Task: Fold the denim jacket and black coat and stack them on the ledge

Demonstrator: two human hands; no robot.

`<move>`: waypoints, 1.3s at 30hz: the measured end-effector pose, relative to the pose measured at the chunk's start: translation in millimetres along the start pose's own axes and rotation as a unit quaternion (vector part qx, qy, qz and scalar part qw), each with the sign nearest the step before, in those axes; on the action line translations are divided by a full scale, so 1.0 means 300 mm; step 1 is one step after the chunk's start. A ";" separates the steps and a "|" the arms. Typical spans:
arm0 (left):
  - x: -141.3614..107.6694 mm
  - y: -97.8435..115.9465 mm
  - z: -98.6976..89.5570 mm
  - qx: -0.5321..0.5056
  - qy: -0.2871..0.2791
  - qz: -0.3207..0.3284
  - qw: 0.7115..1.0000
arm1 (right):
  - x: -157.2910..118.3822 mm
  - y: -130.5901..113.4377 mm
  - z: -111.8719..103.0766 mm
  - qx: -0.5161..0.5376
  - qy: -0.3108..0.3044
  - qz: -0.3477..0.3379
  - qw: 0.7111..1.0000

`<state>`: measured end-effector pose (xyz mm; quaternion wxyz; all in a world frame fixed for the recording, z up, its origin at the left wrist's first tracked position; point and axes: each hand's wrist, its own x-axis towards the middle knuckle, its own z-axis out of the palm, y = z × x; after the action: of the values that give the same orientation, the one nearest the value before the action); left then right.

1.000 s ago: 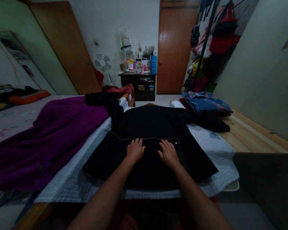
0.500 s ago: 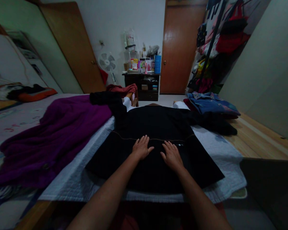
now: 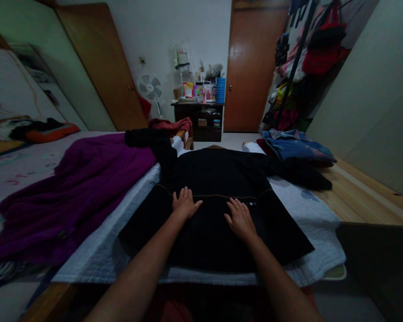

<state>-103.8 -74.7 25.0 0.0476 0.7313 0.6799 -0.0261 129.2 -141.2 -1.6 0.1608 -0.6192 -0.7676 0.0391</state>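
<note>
A black long-sleeved jacket [image 3: 215,174] lies spread flat in front of me, its sleeves stretched out to both sides. A thin brown seam line runs across it, with small pale marks near the right end. My left hand [image 3: 186,205] rests palm down on the cloth just left of the middle, fingers extended over the seam. Flat on the jacket to the right, my right hand [image 3: 241,217] has its fingers spread close to the pale marks. Under the jacket is a light quilted cloth [image 3: 309,214].
A purple garment [image 3: 83,179] lies on the left, touching the black left sleeve. Folded denim clothing [image 3: 297,145] sits at the back right beside a wooden surface [image 3: 359,192]. Farther back stand a fan [image 3: 150,87], a dark cabinet [image 3: 188,123] and a wooden door [image 3: 251,71].
My left hand has slid left across the jacket, widening the space between my hands. My right hand stays in nearly the same spot.
</note>
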 end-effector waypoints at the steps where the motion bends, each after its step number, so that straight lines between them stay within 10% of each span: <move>1: -0.009 0.024 0.004 -0.009 0.013 0.044 0.999 | 0.001 0.000 0.001 0.000 -0.002 -0.001 1.000; 6: -0.057 0.145 0.037 -0.056 0.029 0.192 0.979 | 0.003 0.005 0.007 -0.005 -0.001 -0.005 1.000; 23: -0.042 0.043 0.014 -0.013 -0.011 -0.040 0.999 | 0.003 0.002 0.002 0.003 -0.002 0.003 1.000; 29: -0.052 0.093 0.037 -0.028 0.051 0.092 0.994 | 0.002 0.002 0.005 0.001 0.000 0.006 1.000; 39: -0.056 0.101 0.059 -0.057 0.088 0.014 0.994 | 0.002 0.002 0.002 0.000 -0.004 0.007 1.000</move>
<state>-74.2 -95.2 10.3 0.0288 0.7360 0.6719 0.0779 129.5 -140.5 -2.2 0.1578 -0.6245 -0.7637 0.0428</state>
